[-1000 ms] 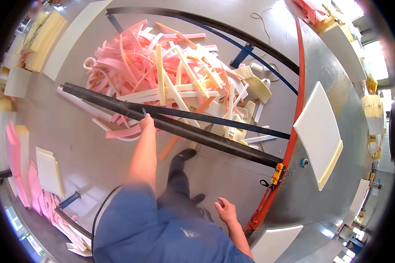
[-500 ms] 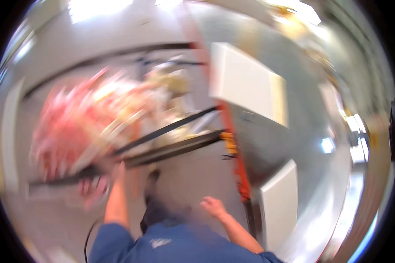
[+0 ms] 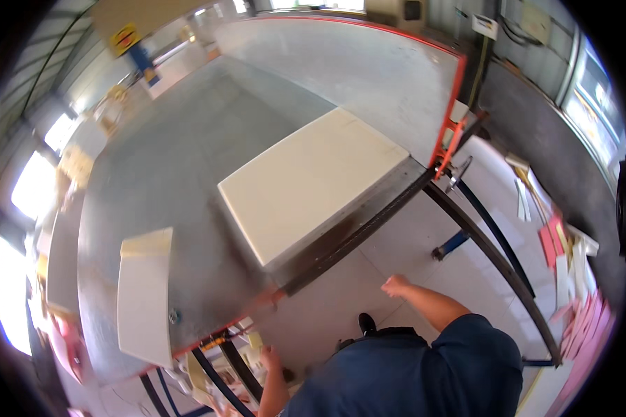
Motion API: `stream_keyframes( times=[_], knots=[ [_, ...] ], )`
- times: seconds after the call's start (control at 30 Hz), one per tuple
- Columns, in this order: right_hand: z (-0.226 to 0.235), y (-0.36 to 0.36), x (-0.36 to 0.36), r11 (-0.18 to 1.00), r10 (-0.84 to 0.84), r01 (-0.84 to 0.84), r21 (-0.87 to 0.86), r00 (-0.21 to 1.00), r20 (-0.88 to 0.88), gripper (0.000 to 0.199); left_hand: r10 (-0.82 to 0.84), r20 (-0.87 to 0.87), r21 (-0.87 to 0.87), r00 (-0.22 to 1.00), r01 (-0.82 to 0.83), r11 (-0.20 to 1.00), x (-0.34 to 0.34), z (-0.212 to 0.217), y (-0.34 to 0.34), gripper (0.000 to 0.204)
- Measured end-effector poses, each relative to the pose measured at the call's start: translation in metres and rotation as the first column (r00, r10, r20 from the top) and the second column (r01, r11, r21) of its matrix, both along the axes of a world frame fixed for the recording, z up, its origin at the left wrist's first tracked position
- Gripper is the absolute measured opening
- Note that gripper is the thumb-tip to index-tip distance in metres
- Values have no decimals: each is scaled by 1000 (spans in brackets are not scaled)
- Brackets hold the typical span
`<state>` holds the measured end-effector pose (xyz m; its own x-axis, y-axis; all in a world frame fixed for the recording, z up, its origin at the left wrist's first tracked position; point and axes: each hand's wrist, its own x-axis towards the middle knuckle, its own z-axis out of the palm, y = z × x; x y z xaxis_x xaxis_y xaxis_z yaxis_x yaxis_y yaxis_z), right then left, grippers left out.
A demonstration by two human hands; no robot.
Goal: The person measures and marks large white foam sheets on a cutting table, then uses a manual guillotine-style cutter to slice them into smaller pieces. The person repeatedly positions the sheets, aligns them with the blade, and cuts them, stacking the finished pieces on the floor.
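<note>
slab (image 3: 313, 187) laid on table (image 3: 181, 146), near right | board (image 3: 145, 299) laid on table, near left | small object (image 3: 174, 317) set just right of board | panel (image 3: 348, 66) stood along table's far right side, beyond slab | offcuts (image 3: 578, 272) strewn on floor (image 3: 389, 250), right

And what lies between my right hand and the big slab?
From right hand to slab, the head view shows floor, dark edge bar, then tabletop strip.
</note>
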<state>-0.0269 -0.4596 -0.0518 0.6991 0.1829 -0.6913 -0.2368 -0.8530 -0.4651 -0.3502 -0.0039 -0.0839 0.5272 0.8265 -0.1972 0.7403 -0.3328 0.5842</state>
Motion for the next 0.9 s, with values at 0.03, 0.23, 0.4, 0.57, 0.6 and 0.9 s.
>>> stream_keyframes(
  times=[0.03, 0.23, 0.4, 0.57, 0.6, 0.9],
  knots=[
    [19, -13, -3, 970, -224, 227, 86, 974, -40, 21, -1, 7, 60, 1000, 1, 998, 31, 31, 0, 26],
    [40, -64, 60, 655, -694, 701, 281, 706, -143, 19, -23, 147, 94, 989, 10, 996, 201, 82, 0, 33],
    [4, -64, 145, 638, -692, 633, 438, 721, -35, 23, 138, 38, 136, 990, -142, 981, 286, 108, 17, 50],
    [-1, -39, 250, 506, -862, 778, 372, 450, 232, 30, 199, -171, 28, 965, -197, 980, 349, 102, 44, 67],
    [7, -35, 274, 602, -791, 736, 310, 498, 355, 36, 184, -174, 32, 967, -181, 983, 357, 92, 51, 68],
    [42, -34, 493, 465, -767, 861, 207, 275, 580, 64, 340, -92, 60, 936, -335, 940, 416, 124, 61, 61]
  ],
)
